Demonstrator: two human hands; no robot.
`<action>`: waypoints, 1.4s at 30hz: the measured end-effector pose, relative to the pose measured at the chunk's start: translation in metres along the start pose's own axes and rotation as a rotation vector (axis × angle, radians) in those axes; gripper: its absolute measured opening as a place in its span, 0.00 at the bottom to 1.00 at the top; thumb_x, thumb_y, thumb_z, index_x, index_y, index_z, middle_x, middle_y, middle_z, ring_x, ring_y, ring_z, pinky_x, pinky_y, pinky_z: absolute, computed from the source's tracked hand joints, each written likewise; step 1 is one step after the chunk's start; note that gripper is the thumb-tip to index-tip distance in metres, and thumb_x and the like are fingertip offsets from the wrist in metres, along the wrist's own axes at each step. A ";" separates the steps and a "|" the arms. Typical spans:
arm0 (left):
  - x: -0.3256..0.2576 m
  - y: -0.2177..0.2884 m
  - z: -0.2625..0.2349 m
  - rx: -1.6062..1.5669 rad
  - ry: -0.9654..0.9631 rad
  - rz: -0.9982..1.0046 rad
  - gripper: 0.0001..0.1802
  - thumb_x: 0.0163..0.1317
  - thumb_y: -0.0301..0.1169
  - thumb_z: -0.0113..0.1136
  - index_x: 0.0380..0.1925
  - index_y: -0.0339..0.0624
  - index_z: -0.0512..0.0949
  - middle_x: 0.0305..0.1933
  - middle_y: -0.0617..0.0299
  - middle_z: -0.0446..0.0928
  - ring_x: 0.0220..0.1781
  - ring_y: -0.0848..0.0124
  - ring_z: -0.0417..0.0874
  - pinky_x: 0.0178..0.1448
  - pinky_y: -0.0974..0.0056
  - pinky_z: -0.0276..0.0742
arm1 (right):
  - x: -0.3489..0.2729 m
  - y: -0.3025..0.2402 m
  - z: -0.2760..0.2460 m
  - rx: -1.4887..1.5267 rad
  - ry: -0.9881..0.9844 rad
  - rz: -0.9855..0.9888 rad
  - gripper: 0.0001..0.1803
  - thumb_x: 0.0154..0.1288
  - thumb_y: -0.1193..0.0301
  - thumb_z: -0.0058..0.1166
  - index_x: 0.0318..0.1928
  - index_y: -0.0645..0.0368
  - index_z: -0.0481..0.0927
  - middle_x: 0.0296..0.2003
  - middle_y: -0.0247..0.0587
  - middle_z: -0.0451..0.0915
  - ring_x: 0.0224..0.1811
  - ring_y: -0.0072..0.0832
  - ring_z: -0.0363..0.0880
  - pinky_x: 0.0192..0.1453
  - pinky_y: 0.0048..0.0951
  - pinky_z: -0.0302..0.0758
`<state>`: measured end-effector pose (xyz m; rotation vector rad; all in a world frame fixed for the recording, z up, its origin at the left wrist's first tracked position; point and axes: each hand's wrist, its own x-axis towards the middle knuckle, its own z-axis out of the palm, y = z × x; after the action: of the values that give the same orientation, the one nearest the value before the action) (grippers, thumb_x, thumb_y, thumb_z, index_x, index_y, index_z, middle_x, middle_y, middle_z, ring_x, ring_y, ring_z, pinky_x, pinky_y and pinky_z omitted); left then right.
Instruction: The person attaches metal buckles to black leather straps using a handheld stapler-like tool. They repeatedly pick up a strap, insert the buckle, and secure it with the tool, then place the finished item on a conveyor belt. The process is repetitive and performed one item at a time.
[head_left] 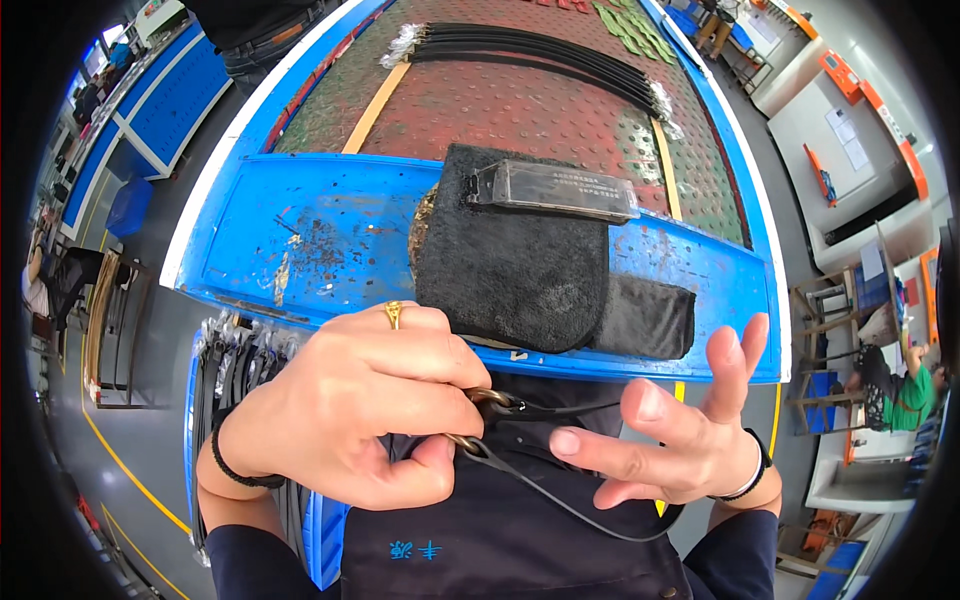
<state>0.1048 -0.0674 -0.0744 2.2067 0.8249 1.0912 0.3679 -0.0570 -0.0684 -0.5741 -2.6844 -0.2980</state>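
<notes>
My left hand (pixel 350 410) is closed in front of my dark apron, its fingers pinching the metal-fitted ends of a thin black strap. Two brass-coloured metal fittings (pixel 488 397) show at its fingertips. From them the black strap (pixel 565 505) runs right in a hanging loop and passes behind my right hand (pixel 685 435). That right hand has its fingers spread and stretched out, with nothing gripped between them. Whether it touches the strap behind it I cannot tell. Just beyond both hands lies a folded black cloth (pixel 520 270) on the bench edge.
A clear plastic box (pixel 565 190) rests on the cloth. Across the blue bench (pixel 310 190), several black straps (pixel 530 45) with plastic-wrapped ends lie over wooden strips (pixel 375 110). More straps (pixel 235 350) hang beside my left arm. Green pieces (pixel 635 30) lie at the far end.
</notes>
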 end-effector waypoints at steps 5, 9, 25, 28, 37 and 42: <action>0.001 -0.002 0.001 -0.003 -0.002 0.049 0.13 0.26 0.23 0.54 0.18 0.43 0.80 0.25 0.60 0.77 0.21 0.68 0.73 0.25 0.67 0.65 | 0.002 0.004 0.006 -0.007 -0.016 -0.025 0.37 0.32 0.43 0.52 0.52 0.31 0.76 0.62 0.17 0.63 0.68 0.45 0.46 0.67 0.62 0.33; -0.003 -0.002 0.000 0.016 0.022 0.057 0.13 0.25 0.23 0.53 0.18 0.43 0.79 0.26 0.62 0.77 0.20 0.68 0.73 0.25 0.67 0.65 | -0.006 0.016 0.000 0.336 0.090 0.029 0.28 0.49 0.39 0.45 0.47 0.34 0.80 0.62 0.33 0.63 0.67 0.52 0.48 0.68 0.59 0.33; -0.003 -0.008 0.002 0.177 -0.002 0.193 0.13 0.23 0.23 0.51 0.17 0.45 0.78 0.26 0.66 0.76 0.21 0.70 0.70 0.24 0.68 0.62 | -0.010 0.039 0.008 0.585 -0.059 0.334 0.18 0.60 0.59 0.50 0.45 0.55 0.81 0.46 0.41 0.74 0.56 0.42 0.68 0.65 0.49 0.52; -0.001 -0.007 0.004 0.160 -0.016 0.192 0.13 0.24 0.23 0.52 0.17 0.45 0.78 0.27 0.66 0.76 0.21 0.70 0.70 0.24 0.68 0.62 | 0.005 0.025 0.005 0.722 -0.099 0.133 0.21 0.58 0.56 0.50 0.47 0.53 0.80 0.41 0.37 0.74 0.49 0.37 0.74 0.62 0.48 0.57; 0.000 -0.005 0.003 0.152 -0.005 0.199 0.13 0.24 0.23 0.53 0.17 0.46 0.78 0.27 0.67 0.76 0.22 0.70 0.71 0.24 0.67 0.62 | 0.013 0.021 0.012 0.726 -0.106 0.024 0.22 0.59 0.55 0.49 0.50 0.53 0.79 0.38 0.33 0.73 0.47 0.34 0.73 0.61 0.45 0.60; -0.002 -0.005 0.005 0.140 0.010 0.186 0.13 0.23 0.23 0.53 0.17 0.46 0.78 0.27 0.67 0.76 0.22 0.70 0.71 0.24 0.68 0.62 | 0.013 0.019 0.011 0.673 -0.094 0.029 0.22 0.58 0.55 0.50 0.48 0.53 0.80 0.36 0.33 0.73 0.46 0.34 0.73 0.61 0.44 0.61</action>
<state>0.1060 -0.0661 -0.0816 2.4372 0.7313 1.1634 0.3613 -0.0328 -0.0703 -0.4150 -2.6252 0.6348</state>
